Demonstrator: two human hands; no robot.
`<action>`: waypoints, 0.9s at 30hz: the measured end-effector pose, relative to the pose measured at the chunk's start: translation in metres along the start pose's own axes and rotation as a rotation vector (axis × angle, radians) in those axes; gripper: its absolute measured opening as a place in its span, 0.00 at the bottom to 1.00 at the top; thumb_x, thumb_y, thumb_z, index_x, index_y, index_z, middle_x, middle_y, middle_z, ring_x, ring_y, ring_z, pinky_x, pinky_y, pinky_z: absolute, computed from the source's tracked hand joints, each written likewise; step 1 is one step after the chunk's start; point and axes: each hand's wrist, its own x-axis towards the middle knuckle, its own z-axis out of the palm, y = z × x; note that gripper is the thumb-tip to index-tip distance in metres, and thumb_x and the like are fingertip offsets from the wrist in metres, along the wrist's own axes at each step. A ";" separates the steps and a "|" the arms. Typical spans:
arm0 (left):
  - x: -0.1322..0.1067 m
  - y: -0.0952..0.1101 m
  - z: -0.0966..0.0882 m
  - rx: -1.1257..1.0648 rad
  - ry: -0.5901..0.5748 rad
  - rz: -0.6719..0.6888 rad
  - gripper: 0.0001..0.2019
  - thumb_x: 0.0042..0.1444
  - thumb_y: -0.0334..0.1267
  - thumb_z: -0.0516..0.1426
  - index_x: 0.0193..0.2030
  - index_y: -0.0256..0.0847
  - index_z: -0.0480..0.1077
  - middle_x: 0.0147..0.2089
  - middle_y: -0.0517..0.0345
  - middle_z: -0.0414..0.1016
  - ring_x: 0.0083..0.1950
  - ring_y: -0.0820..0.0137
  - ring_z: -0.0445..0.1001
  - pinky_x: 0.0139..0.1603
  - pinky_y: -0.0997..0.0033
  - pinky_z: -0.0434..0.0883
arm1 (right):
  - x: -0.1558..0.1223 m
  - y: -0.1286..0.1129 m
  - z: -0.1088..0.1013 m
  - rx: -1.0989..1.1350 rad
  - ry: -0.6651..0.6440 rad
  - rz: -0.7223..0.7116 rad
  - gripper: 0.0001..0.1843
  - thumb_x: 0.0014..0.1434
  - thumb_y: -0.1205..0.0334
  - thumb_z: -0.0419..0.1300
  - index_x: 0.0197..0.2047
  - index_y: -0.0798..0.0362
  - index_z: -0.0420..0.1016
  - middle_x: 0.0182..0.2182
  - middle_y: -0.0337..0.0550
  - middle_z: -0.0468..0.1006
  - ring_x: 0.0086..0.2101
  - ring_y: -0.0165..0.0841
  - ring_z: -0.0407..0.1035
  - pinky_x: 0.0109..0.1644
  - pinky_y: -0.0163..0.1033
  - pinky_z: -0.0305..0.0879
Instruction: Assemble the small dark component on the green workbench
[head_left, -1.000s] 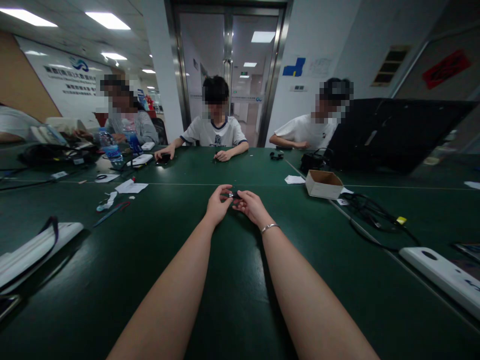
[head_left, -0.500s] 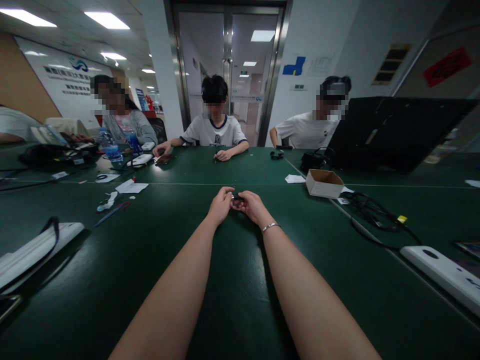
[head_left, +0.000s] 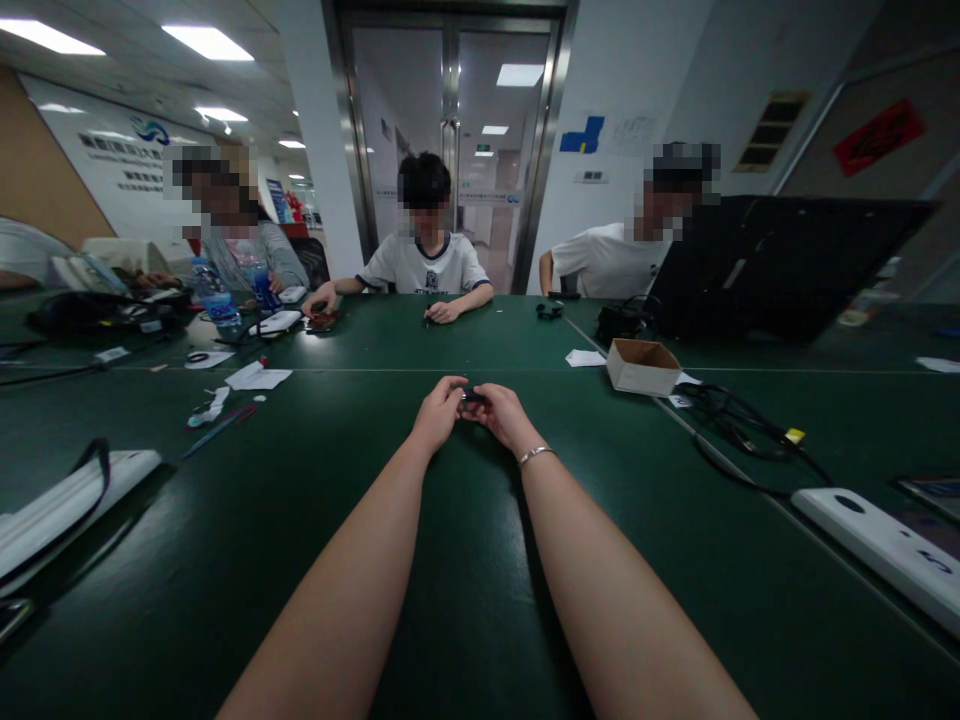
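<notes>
Both of my hands meet over the middle of the green table (head_left: pixel 480 560). Between their fingertips is a small dark object (head_left: pixel 471 397) with a shiny part; it is too small and too covered to name. My left hand (head_left: pixel 441 412) grips its left side, thumb and fingers closed. From the other side my right hand (head_left: pixel 504 412) pinches it, with the fingers curled beneath. A silver bracelet (head_left: pixel 537 455) circles my right wrist.
An open cardboard box (head_left: pixel 643 368) and coiled black cables (head_left: pixel 731 415) lie to the right, beside a white power strip (head_left: pixel 877 545). Paper scraps (head_left: pixel 257 377) and a blue pen-like stick (head_left: pixel 217 432) lie left. Across the table sit several people; a large black screen (head_left: pixel 787 270) stands right.
My view has shifted slightly, so the surroundings sit a little further left. Both hands stay together on the small dark object, which looks slightly turned.
</notes>
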 end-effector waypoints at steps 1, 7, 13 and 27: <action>0.000 0.000 0.000 0.004 0.002 0.000 0.13 0.62 0.43 0.51 0.48 0.40 0.71 0.23 0.63 0.65 0.23 0.75 0.65 0.25 0.77 0.61 | 0.000 0.000 0.000 -0.001 -0.002 0.001 0.07 0.50 0.68 0.63 0.25 0.54 0.69 0.17 0.39 0.72 0.18 0.27 0.64 0.28 0.35 0.75; 0.000 0.001 -0.001 0.027 0.004 -0.028 0.14 0.64 0.43 0.49 0.47 0.40 0.70 0.22 0.63 0.64 0.22 0.75 0.64 0.24 0.77 0.61 | -0.001 -0.001 0.001 -0.002 0.019 0.012 0.08 0.52 0.70 0.62 0.24 0.55 0.69 0.17 0.39 0.71 0.17 0.26 0.62 0.29 0.36 0.76; 0.000 0.002 -0.001 0.057 0.039 -0.022 0.14 0.63 0.39 0.50 0.53 0.39 0.67 0.25 0.64 0.65 0.24 0.75 0.64 0.27 0.77 0.61 | -0.003 -0.002 0.003 -0.012 0.004 0.015 0.09 0.52 0.70 0.63 0.24 0.56 0.69 0.17 0.39 0.70 0.17 0.26 0.62 0.29 0.36 0.76; 0.000 0.002 -0.001 0.138 0.063 -0.016 0.13 0.63 0.39 0.49 0.49 0.40 0.71 0.28 0.60 0.68 0.27 0.73 0.67 0.29 0.75 0.63 | -0.002 -0.002 0.003 -0.019 0.052 0.002 0.08 0.52 0.70 0.64 0.25 0.57 0.70 0.16 0.38 0.71 0.16 0.24 0.61 0.26 0.34 0.76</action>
